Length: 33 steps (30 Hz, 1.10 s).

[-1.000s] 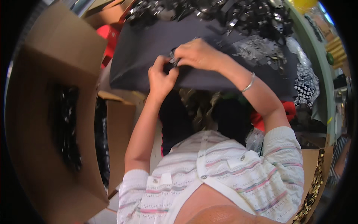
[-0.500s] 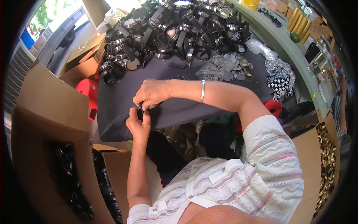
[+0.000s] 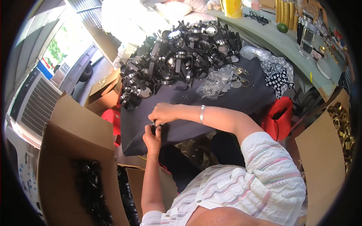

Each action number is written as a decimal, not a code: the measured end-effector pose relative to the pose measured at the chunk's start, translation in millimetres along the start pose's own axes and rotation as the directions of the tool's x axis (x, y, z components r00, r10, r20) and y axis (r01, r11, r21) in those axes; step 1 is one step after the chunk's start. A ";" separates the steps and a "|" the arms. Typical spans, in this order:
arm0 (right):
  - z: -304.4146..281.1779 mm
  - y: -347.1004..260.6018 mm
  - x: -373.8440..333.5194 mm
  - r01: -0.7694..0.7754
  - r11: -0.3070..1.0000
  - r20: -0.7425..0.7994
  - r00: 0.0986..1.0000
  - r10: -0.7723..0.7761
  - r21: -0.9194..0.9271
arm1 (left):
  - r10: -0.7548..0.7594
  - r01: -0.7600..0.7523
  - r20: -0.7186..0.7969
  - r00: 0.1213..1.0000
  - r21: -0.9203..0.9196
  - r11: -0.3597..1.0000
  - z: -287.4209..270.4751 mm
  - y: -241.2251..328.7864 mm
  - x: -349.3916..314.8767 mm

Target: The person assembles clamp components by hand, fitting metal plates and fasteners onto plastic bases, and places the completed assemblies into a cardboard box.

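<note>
My left hand [image 3: 152, 142] is closed, thumb and fingers pinching a small black watch [image 3: 153, 129] near the front left of the cloth-covered table [image 3: 181, 131]. From above, my right hand [image 3: 165, 113] closes on the same watch, its fingertips meeting those of the left. Most of the watch is hidden by my fingers. Beyond my hands rises a big heap of watches [image 3: 179, 62] with black straps and silvery cases. To the right of the heap's foot lies a clear plastic bag [image 3: 211, 84] with small flat metal pieces. A few tiny dark parts [image 3: 184, 97] lie nearer my right wrist.
Cardboard boxes of black straps [image 3: 81, 139] stand at left; a box of gold-coloured bands [image 3: 341, 128] is at right. Red stools [image 3: 277, 118] flank the table. A patterned cloth [image 3: 279, 77] hangs at its right edge. A side bench [image 3: 271, 32] holds a glass bottle [image 3: 307, 41].
The whole view has tilted upward and shifted, bringing more of the background and bench into sight. My hands remain together on the watch, with only slight finger movement.
</note>
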State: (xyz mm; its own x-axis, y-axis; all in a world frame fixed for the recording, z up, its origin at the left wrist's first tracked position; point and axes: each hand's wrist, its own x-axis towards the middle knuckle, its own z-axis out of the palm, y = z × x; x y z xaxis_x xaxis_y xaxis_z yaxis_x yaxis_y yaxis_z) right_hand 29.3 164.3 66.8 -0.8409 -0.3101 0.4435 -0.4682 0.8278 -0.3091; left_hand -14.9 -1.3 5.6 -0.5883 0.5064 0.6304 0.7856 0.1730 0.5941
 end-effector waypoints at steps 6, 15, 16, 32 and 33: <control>-9.4 -5.1 -87.5 -0.186 0.980 -0.459 0.866 0.198 0.072 | -0.069 0.075 -0.059 0.996 0.104 0.992 -2.2 -5.7 2.6; -20.7 -7.5 -188.6 -0.496 0.784 -0.550 0.562 0.617 0.373 | -0.441 0.568 0.359 0.823 -0.500 0.653 16.1 59.0 95.1; -20.6 -9.3 -185.8 -0.489 0.800 -0.569 0.567 0.595 0.348 | -0.421 0.571 0.386 0.821 -0.533 0.625 24.1 65.7 109.1; -25.3 -4.8 -186.2 -0.510 0.824 -0.618 0.573 0.539 0.247 | -0.242 0.362 0.274 0.931 -0.599 0.714 8.3 95.6 164.7; -23.6 -3.8 -184.6 -0.509 0.827 -0.616 0.579 0.534 0.239 | -0.283 0.365 0.231 0.931 -0.560 0.743 -6.7 82.5 150.2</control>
State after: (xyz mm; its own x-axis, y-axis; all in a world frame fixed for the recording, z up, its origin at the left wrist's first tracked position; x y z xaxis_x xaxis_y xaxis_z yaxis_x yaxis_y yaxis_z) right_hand 192.8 229.4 6.0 -0.5699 0.5510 0.6097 -0.0236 0.7307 -0.6823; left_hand -39.7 83.4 152.6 -0.7254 0.6179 0.3033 0.2617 -0.1600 0.9518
